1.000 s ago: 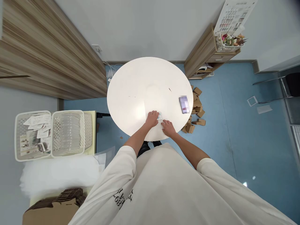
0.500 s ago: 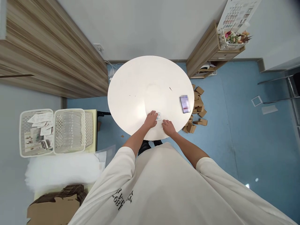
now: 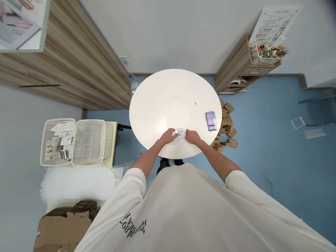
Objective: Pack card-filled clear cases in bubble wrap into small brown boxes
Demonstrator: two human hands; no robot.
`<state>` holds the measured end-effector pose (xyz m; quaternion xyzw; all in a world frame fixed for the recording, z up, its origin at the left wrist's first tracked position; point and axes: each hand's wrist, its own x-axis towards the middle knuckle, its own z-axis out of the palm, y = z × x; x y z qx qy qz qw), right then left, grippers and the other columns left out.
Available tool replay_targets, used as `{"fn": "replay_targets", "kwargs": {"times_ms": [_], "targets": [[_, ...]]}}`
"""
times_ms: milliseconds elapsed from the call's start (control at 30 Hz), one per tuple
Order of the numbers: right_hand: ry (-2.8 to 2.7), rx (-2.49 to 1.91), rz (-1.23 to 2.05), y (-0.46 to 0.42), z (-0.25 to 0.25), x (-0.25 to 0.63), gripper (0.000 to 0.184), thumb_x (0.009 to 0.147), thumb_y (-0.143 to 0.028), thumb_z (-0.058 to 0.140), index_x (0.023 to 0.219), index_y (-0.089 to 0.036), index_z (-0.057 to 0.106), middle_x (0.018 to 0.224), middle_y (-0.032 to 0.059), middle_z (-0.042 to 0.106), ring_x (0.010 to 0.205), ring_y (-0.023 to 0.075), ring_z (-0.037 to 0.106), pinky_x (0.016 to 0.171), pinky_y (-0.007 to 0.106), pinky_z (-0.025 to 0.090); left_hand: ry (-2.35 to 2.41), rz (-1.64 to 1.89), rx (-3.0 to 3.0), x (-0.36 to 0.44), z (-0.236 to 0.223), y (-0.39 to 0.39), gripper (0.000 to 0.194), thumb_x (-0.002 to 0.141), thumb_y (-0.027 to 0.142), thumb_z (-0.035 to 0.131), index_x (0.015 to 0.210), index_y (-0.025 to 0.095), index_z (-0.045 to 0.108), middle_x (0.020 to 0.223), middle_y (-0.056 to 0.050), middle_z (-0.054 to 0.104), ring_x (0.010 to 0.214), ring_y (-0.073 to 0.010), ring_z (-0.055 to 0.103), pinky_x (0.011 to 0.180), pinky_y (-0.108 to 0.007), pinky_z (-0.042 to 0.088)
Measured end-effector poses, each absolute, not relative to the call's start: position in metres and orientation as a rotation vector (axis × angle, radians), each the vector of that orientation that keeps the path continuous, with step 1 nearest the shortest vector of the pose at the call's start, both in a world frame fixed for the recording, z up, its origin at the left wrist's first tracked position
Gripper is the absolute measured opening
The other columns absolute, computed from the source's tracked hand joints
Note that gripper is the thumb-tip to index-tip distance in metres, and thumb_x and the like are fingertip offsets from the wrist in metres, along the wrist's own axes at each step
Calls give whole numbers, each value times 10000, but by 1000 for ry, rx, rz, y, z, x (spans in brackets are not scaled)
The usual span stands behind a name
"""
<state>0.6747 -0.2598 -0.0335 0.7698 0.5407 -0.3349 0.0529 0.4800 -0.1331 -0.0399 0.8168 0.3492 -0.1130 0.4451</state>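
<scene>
A small flat, clear-and-white pack [image 3: 180, 132] with rows of tiny bluish pieces lies near the front of the round white table [image 3: 173, 87]. My left hand [image 3: 168, 136] grips its left end, the thumb lying over the near corner. At the right end, my right hand [image 3: 193, 137] has its fingers curled in and pressed to the pack's edge. What the small pieces are is too fine to make out. A purple phone-like thing [image 3: 211, 121], blurred, lies on the table to the right of my right hand.
Small brown cardboard boxes [image 3: 227, 120] are heaped on the floor right of the table. To the left stand white baskets [image 3: 74, 141] with papers and clear plastic trays, a white foam-like roll [image 3: 78, 182] and flattened cardboard [image 3: 61, 227]. A wooden cabinet [image 3: 86, 59] rises at the back left.
My right hand has come in to the pack's right edge, where a gap was before. My left hand has shifted off the pack's top, so more of it shows. The view has tilted slightly.
</scene>
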Motion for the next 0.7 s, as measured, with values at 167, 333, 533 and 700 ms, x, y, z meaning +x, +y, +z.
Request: {"fn": "replay_targets", "kwargs": {"times_ms": [167, 333, 533, 700], "targets": [[1513, 2366, -1084, -238, -37, 680, 140, 992, -265, 422, 1081, -204, 510, 891, 77, 695, 735, 235, 630, 665, 321, 389, 721, -312, 2233, 486, -42, -138, 505, 801, 545, 716, 1177, 237, 578, 1327, -92, 577, 1192, -302, 583, 1065, -424, 417], [1448, 2465, -1120, -243, -41, 681, 344, 1038, -494, 383, 1207, -214, 487, 933, 83, 715, 816, 250, 663, 700, 322, 428, 810, -348, 2347, 497, -50, -134, 146, 941, 276, 534, 1055, 214, 602, 1241, -111, 582, 1128, -278, 609, 1011, -425, 442], [1507, 2554, -1126, -260, -44, 683, 444, 991, -542, 497, 1313, -236, 505, 1266, 93, 646, 975, 227, 659, 788, 312, 473, 982, -446, 2298, 508, -50, -126, 191, 993, 266, 432, 1060, 192, 596, 1152, -127, 606, 1028, -273, 654, 906, -405, 485], [1530, 2497, -988, -253, -50, 689, 282, 1033, -317, 409, 1172, -196, 624, 1250, 126, 625, 1013, 232, 637, 813, 319, 468, 979, -291, 2395, 509, -46, -135, 320, 927, 141, 484, 1238, 177, 550, 1314, -188, 567, 1310, -338, 520, 1089, -529, 370]]}}
